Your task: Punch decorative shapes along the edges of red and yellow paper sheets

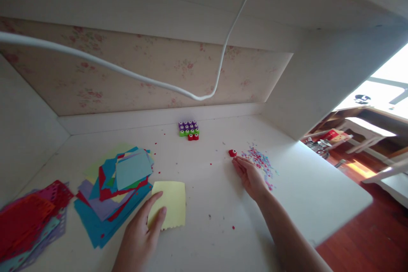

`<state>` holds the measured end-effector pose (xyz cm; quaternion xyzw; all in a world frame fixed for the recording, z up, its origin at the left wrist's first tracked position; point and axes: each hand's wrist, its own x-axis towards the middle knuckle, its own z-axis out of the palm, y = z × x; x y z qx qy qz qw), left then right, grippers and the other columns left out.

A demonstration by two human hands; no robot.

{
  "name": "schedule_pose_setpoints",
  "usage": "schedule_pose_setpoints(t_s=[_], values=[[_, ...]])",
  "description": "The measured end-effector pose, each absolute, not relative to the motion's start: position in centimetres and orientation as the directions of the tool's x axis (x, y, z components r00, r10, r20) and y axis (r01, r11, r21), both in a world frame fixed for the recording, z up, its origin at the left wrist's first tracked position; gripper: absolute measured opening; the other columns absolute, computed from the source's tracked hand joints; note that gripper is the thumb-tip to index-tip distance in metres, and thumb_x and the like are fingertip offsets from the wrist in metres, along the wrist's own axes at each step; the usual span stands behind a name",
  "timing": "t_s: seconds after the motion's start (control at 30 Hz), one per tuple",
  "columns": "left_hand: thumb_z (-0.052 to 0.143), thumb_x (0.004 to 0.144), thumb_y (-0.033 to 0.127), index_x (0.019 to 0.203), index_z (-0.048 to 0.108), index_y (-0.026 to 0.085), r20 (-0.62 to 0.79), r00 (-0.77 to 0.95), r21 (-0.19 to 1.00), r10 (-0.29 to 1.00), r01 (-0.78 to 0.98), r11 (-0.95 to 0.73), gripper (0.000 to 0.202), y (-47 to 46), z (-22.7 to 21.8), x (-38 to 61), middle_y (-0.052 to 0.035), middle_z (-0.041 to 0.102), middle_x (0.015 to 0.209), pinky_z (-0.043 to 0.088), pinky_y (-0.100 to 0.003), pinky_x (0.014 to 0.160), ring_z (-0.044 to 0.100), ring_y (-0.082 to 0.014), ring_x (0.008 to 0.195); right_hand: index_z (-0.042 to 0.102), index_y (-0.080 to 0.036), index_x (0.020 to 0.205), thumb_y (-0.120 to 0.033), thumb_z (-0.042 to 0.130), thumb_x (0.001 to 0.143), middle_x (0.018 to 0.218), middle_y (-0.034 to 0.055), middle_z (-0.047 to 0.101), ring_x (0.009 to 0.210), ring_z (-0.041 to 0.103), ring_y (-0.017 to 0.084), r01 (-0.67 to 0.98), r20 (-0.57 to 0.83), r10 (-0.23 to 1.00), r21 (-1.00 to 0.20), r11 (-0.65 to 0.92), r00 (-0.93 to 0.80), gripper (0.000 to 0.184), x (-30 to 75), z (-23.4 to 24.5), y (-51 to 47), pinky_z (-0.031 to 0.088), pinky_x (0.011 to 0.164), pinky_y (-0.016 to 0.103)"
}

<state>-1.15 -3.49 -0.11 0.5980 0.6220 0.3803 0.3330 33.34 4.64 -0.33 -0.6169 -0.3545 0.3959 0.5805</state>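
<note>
My left hand (142,230) lies flat with fingers spread on the lower left corner of a pale yellow paper square (170,202) with a wavy bottom edge. My right hand (249,174) rests open on the white desk (204,242), palm sideways, fingertips just short of a small red paper punch (232,152). Right beside that hand spreads a scatter of tiny coloured paper cut-outs (261,163). Neither hand holds anything.
A messy stack of blue, red, purple and green paper sheets (114,187) lies left of the yellow square. Punched red and purple sheets (30,216) sit at the far left. A block of small purple, green and red punches (188,130) stands near the back wall. A white cable (204,97) hangs overhead.
</note>
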Motion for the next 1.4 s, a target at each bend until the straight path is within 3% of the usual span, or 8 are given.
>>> schedule_pose_setpoints(t_s=[0.13, 0.3, 0.43, 0.53, 0.77, 0.97, 1.23, 1.4], values=[[0.049, 0.090, 0.053, 0.138, 0.051, 0.021, -0.122, 0.064, 0.866, 0.990, 0.495, 0.075, 0.058, -3.8, 0.5, 0.3, -0.0060, 0.075, 0.104, 0.060, -0.030, 0.065, 0.072, -0.0194, 0.067, 0.067, -0.025, 0.111, -0.037, 0.066, 0.077, 0.114, 0.0072, 0.066, 0.088, 0.068, 0.022, 0.310, 0.082, 0.890, -0.948, -0.069, 0.449, 0.036, 35.8, 0.2, 5.8, 0.056, 0.084, 0.038], [0.044, 0.093, 0.040, 0.134, 0.057, 0.019, 0.084, 0.197, 0.625, 0.977, 0.753, -0.205, 0.048, -3.9, 0.3, 2.4, -0.0107, 0.067, 0.126, 0.056, -0.033, 0.088, 0.068, -0.0252, 0.108, 0.075, -0.027, 0.094, -0.025, 0.066, 0.076, 0.109, 0.0042, 0.069, 0.090, 0.066, 0.022, 0.642, 0.208, 0.942, -0.767, -0.010, 0.263, 0.021, 36.3, 0.4, 9.0, 0.047, 0.094, 0.037], [0.044, 0.094, 0.037, 0.133, 0.057, 0.021, 0.139, 0.261, 0.356, 0.955, 0.887, -0.294, 0.044, -4.2, -0.1, 2.9, -0.0126, 0.071, 0.117, 0.058, -0.030, 0.062, 0.075, -0.0251, 0.081, 0.072, -0.026, 0.107, -0.026, 0.058, 0.083, 0.116, 0.0067, 0.066, 0.101, 0.063, 0.026, 0.776, 0.269, 0.942, -0.630, 0.015, 0.199, 0.027, 36.3, 0.3, 10.1, 0.045, 0.097, 0.043], [0.048, 0.094, 0.041, 0.127, 0.061, 0.023, 0.190, 0.287, 0.296, 0.939, 0.895, -0.334, 0.040, -4.2, -0.1, 2.8, -0.0088, 0.075, 0.102, 0.056, -0.029, 0.054, 0.074, -0.0231, 0.068, 0.066, -0.024, 0.121, -0.026, 0.055, 0.087, 0.126, 0.0096, 0.061, 0.120, 0.050, 0.031, 0.835, 0.320, 0.934, -0.548, 0.048, 0.156, 0.036, 35.2, 0.7, 10.1, 0.037, 0.106, 0.048], [0.051, 0.094, 0.027, 0.104, 0.068, 0.026, 0.403, 0.385, 0.361, 0.830, 0.767, -0.531, 0.020, -3.8, 0.4, 2.1, -0.0042, 0.074, 0.095, 0.057, -0.029, 0.073, 0.071, -0.0198, 0.081, 0.058, -0.024, 0.132, -0.025, 0.050, 0.093, 0.132, 0.0065, 0.059, 0.121, 0.052, 0.023, 0.854, 0.262, 0.957, -0.464, 0.236, -0.122, 0.040, 27.9, 1.8, 13.6, 0.037, 0.107, 0.035], [0.049, 0.086, 0.008, 0.109, 0.068, 0.023, 0.446, 0.496, 0.337, 0.745, 0.678, -0.653, 0.033, -3.8, 1.6, 1.0, -0.0048, 0.072, 0.101, 0.053, -0.042, 0.086, 0.066, -0.0227, 0.093, 0.061, -0.016, 0.126, -0.021, 0.052, 0.091, 0.129, 0.0131, 0.060, 0.119, 0.055, 0.027, 0.845, 0.187, 0.972, -0.489, 0.217, -0.142, 0.036, 23.8, 1.8, 18.1, 0.038, 0.102, 0.035], [0.046, 0.085, 0.005, 0.112, 0.068, 0.023, 0.432, 0.478, 0.384, 0.765, 0.669, -0.636, 0.039, -3.6, 1.7, 0.0, -0.0061, 0.072, 0.107, 0.052, -0.043, 0.092, 0.065, -0.0230, 0.101, 0.067, -0.021, 0.103, -0.020, 0.056, 0.087, 0.110, 0.0103, 0.068, 0.103, 0.063, 0.026, 0.768, 0.148, 0.989, -0.634, 0.092, 0.003, 0.019, 24.1, 1.9, 16.2, 0.044, 0.093, 0.038], [0.046, 0.081, 0.003, 0.121, 0.064, 0.021, 0.363, 0.488, 0.412, 0.794, 0.680, -0.606, 0.047, -3.8, 1.5, 0.6, -0.0079, 0.070, 0.113, 0.049, -0.047, 0.098, 0.063, -0.0247, 0.106, 0.059, -0.024, 0.110, -0.027, 0.058, 0.086, 0.105, 0.0044, 0.071, 0.093, 0.069, 0.019, 0.593, 0.109, 0.994, -0.799, 0.094, -0.011, 0.024, 24.1, 2.5, 12.0, 0.052, 0.081, 0.032]])
